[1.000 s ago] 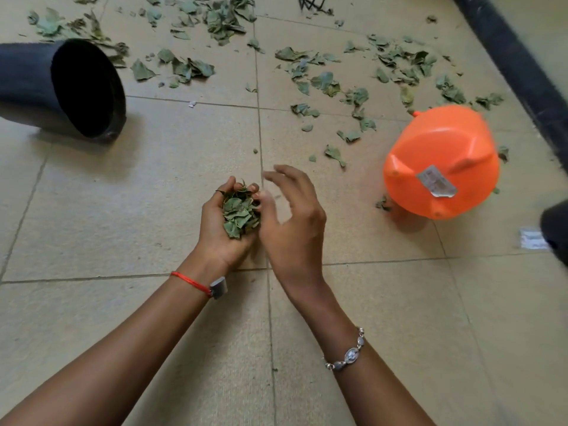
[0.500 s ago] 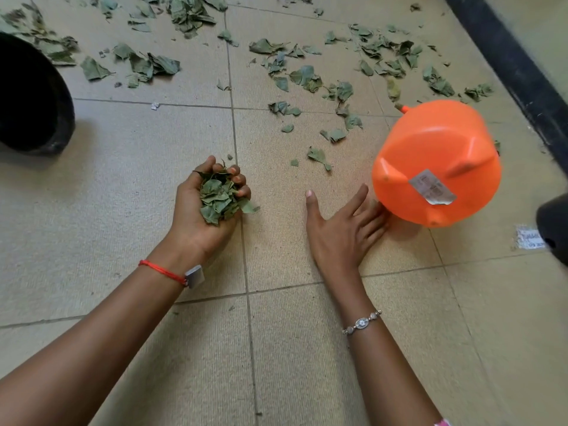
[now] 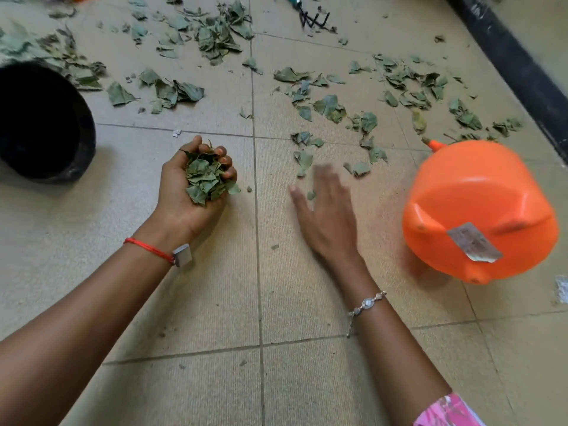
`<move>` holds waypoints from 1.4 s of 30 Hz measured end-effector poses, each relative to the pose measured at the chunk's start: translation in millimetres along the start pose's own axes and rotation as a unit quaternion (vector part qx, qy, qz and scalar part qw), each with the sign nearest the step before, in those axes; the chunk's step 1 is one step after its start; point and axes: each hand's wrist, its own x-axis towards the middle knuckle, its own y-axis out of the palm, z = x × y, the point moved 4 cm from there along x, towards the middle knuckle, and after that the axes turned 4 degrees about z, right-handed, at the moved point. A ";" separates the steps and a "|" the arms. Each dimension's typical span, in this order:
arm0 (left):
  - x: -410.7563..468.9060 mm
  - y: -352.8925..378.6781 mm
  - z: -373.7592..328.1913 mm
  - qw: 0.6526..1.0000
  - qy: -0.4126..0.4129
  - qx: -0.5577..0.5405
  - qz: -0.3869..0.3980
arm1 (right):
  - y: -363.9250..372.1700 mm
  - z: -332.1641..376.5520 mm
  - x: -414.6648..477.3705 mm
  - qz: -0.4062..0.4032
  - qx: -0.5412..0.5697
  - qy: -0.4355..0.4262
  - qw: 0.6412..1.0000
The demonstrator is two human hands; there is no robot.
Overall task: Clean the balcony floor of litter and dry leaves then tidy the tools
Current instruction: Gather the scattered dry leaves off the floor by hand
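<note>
Grey-green dry leaves [image 3: 329,106], beige ribbed floor tiles [image 3: 199,302], orange bucket [image 3: 479,207], black pot [image 3: 43,124].

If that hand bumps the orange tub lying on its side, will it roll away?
Probably: the orange tub lies on its rounded wall, so a nudge could roll it. It looks like thin plastic, so likely light.

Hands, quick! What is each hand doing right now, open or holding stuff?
Left hand: fingers curled round a bunch of dry leaves.
Right hand: open, fingers straight, holding nothing.
</note>
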 end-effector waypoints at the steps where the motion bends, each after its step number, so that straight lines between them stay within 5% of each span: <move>1: 5.2 -0.6 -3.6 1.000 0.008 0.002 0.000 | 4.6 6.8 -2.3 0.021 0.009 -0.037 0.999; 4: 24.3 2.0 -13.2 0.999 0.042 -0.014 0.009 | -1.8 7.5 8.2 -0.057 0.116 -0.051 0.990; 7: 44.6 4.1 -23.9 0.996 0.081 -0.042 0.010 | -24.9 -16.9 41.6 -0.215 0.142 0.065 0.964; 15: 53.2 -0.3 -22.9 0.989 0.114 -0.052 0.075 | -32.1 -56.5 120.6 -0.209 0.022 0.203 0.956; 22: 55.0 -0.4 -24.2 0.987 0.122 -0.055 0.085 | -29.2 -53.9 154.1 -0.097 -0.014 0.129 0.987; 27: 58.0 2.0 -23.9 0.988 0.110 -0.058 0.090 | -37.9 -30.3 128.9 -0.289 0.153 0.012 0.945; 34: 69.7 3.1 -28.5 0.993 0.073 -0.046 0.076 | -13.6 -14.5 165.5 -0.014 0.043 -0.033 0.998; 37: 73.4 1.3 -29.4 0.993 0.065 -0.048 0.084 | -16.7 0.9 157.1 -0.076 0.246 -0.088 0.962; 40: 75.6 0.1 -31.0 0.993 0.066 -0.046 0.085 | -19.0 8.8 169.2 -0.113 0.216 -0.102 0.964; 42: 76.3 -0.3 -32.7 0.992 0.072 -0.046 0.088 | -13.6 13.9 186.0 -0.039 0.162 -0.071 0.983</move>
